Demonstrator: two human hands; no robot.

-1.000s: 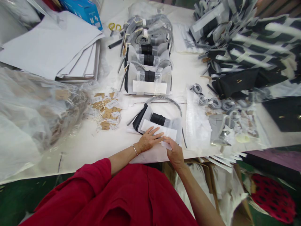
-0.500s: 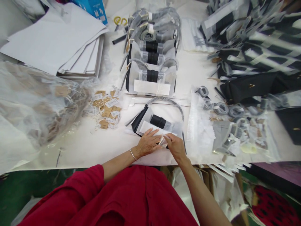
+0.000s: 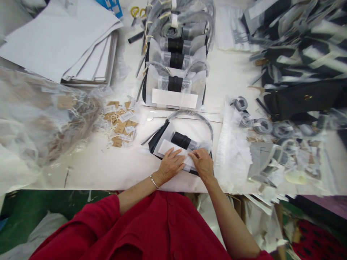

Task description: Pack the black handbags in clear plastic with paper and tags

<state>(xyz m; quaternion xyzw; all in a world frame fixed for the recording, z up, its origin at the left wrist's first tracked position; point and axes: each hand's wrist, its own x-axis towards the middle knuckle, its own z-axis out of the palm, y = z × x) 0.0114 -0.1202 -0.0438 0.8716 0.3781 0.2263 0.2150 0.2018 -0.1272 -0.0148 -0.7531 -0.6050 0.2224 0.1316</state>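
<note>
A black handbag point(image 3: 156, 140) lies tilted on the table in front of me, partly covered in whitish wrapping, with a black band point(image 3: 181, 140) across its middle. Its wrapped strap point(image 3: 193, 114) arches away behind it. A white paper strip point(image 3: 166, 146) runs along the near side of the bag. My left hand point(image 3: 170, 167) rests flat on this strip, fingers spread. At the strip's right end, my right hand point(image 3: 202, 163) pinches the paper between thumb and fingertips; the exact contact is partly hidden by the fingers.
Several similar wrapped handbags point(image 3: 175, 98) stand in a row behind. Brown tags point(image 3: 119, 126) lie to the left, near a plastic bag point(image 3: 48, 119) and a paper stack point(image 3: 62, 39). Coiled straps point(image 3: 262, 126), white sheets point(image 3: 233, 155) and piled black bags point(image 3: 300, 101) occupy the right.
The loose flap by the right fingers now lies flatter against the bag. My right hand has shifted slightly up and right; the left stays on the strip. The camera view has shifted slightly.
</note>
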